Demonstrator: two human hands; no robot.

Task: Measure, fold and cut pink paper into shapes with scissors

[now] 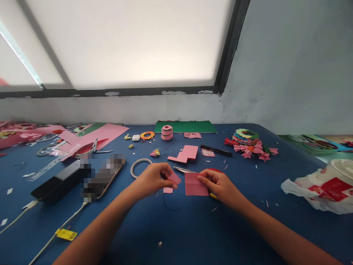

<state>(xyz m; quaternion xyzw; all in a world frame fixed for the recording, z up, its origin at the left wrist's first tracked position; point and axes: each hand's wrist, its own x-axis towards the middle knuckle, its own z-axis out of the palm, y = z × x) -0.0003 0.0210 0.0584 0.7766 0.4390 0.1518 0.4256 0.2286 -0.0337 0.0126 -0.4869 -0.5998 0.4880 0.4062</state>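
My left hand [153, 179] is closed in a pinch on a small pink paper piece [173, 179], with another small pink scrap [168, 190] just below it. My right hand [219, 184] pinches the right edge of a folded pink paper square [194, 185], which rests on the blue table [176, 228]. Scissors [183, 170] with a red handle lie just behind the square, partly hidden by my right hand. The two papers are close together, almost touching.
Pink paper offcuts [185, 153], a black marker [216, 150], a tape ring [140, 165] and a stack of pink rings [167, 132] lie behind. Paper stars [252, 147] sit right, a plastic bag [322, 187] far right. Phone [103, 178], black box [59, 184] and cables are left.
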